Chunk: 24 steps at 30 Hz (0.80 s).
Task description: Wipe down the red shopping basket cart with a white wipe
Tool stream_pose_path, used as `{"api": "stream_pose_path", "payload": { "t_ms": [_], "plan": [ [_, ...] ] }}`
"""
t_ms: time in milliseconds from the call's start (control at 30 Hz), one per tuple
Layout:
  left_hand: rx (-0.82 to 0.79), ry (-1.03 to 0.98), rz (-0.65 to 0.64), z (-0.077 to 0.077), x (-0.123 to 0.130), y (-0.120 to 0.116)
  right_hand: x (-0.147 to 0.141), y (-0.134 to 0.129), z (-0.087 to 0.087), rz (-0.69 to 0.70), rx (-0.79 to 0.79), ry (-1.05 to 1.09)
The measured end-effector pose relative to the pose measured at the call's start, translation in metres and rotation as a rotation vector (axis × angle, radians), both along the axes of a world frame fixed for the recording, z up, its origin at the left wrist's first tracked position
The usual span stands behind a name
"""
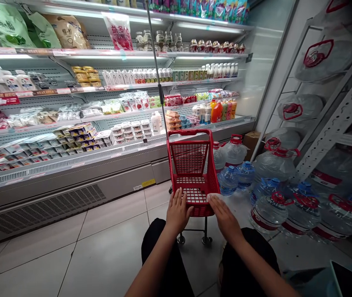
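A small red plastic shopping cart (191,165) on little wheels stands on the tiled floor in front of me, with nothing visible inside its mesh basket. My left hand (177,210) rests flat against the near left rim of the basket, fingers spread. My right hand (224,214) lies on the near right rim, fingers extended. Neither hand is wrapped around anything. My knees in dark trousers show below the hands.
A long open refrigerated case (71,165) of dairy and packaged food lines the left and back. Large water jugs (271,210) with red caps crowd the floor at right, below a white metal rack (333,123). A thin pole (157,70) rises behind the cart.
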State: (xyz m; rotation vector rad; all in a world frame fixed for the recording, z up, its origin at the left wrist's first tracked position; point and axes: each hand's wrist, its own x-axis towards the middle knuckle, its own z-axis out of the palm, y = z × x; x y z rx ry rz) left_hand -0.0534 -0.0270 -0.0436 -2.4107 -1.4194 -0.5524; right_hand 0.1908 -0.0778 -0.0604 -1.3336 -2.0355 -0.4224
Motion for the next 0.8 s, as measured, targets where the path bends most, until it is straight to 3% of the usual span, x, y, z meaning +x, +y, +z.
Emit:
{"api": "stream_pose_path", "payload": {
  "t_ms": [67, 167, 500, 600, 700, 800],
  "plan": [
    [0.016, -0.007, 0.008, -0.001, 0.0, -0.002, -0.018, -0.006, -0.005, 0.03, -0.019, -0.016],
    [0.024, -0.012, 0.011, 0.002, -0.003, -0.003, -0.026, -0.005, 0.006, 0.088, -0.053, -0.043],
    [-0.08, -0.122, -0.107, 0.023, -0.006, -0.013, 0.0, -0.014, 0.046, 0.126, -0.234, 0.077],
    [-0.11, -0.233, -0.141, 0.045, -0.004, -0.017, 0.006, -0.016, 0.071, 0.095, -0.225, 0.173],
    [-0.123, -0.397, -0.089, 0.078, 0.001, -0.027, 0.01, -0.019, 0.102, 0.064, -0.184, 0.304],
    [-0.17, -0.512, -0.068, 0.107, 0.008, -0.042, 0.004, -0.027, 0.128, 0.054, -0.26, 0.455]
  ]
}}
